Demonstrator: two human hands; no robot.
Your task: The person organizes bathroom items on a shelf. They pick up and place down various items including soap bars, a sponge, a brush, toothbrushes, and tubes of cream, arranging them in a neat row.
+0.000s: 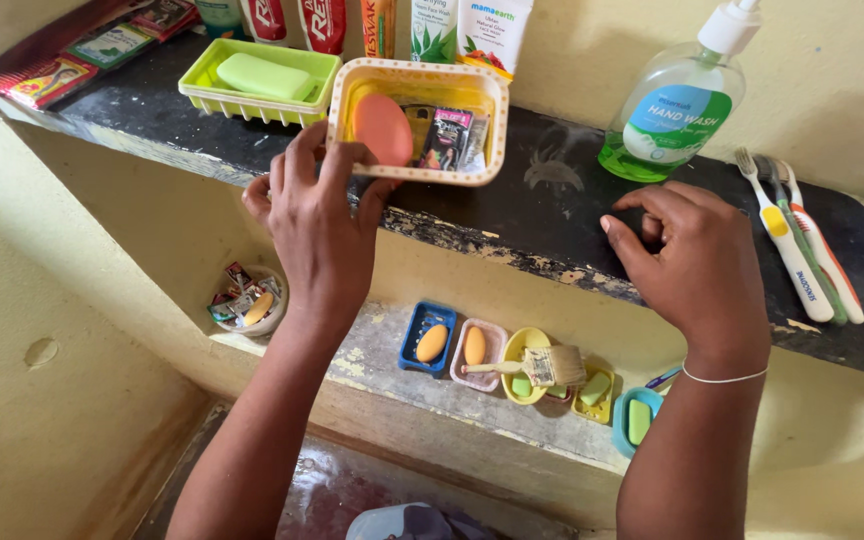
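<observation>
The left hand (320, 215) grips the yellow tray (418, 120) at the shelf (552, 200) edge. The right hand (692, 265) rests curled, holding nothing, on bare shelf beside the toothbrushes (802, 245).

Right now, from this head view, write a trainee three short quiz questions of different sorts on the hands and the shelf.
1. True or false: the left hand touches the cream soap tray that holds a pink oval soap.
2. What rests beside the right hand on the dark shelf? A) toothbrushes B) scissors C) a comb
3. Fill in: the lime tray holds a ___ soap bar.

Key: 1 true; 2 A; 3 green.
</observation>
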